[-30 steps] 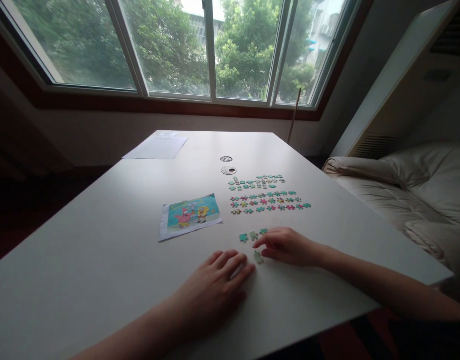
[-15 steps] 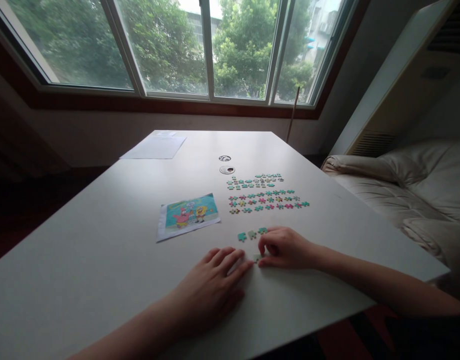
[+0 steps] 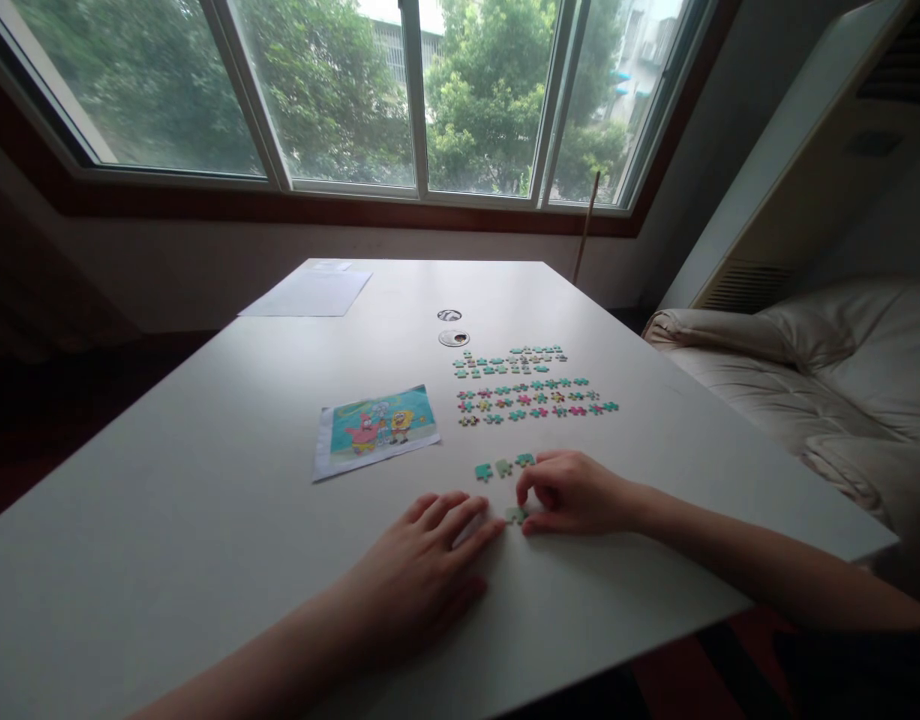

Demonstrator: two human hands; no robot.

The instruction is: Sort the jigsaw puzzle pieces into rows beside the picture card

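A small pale-green puzzle piece [image 3: 514,515] lies on the white table [image 3: 227,560] between my hands. My right hand [image 3: 576,495] has its thumb and index finger closed on the right side of that piece. With fingers stretched out, my left hand [image 3: 434,550] rests on the table, and one fingertip reaches the piece's left edge. Just beyond my hands are a teal puzzle piece [image 3: 483,472], a pale-green one [image 3: 503,467] and another teal one [image 3: 525,460], set in a short slanting row. My right fingers are close to the last of these.
Several rows of loose puzzle pieces [image 3: 535,400] lie farther back. Left of them is a printed cartoon picture sheet [image 3: 377,430]. Two round table inserts [image 3: 453,339] and a sheet of white paper [image 3: 310,295] are toward the window. A pale sofa [image 3: 775,370] stands at the right.
My right fingers have shifted very slightly to the right, and more of the pale-green piece shows between the hands. My left hand has hardly moved.
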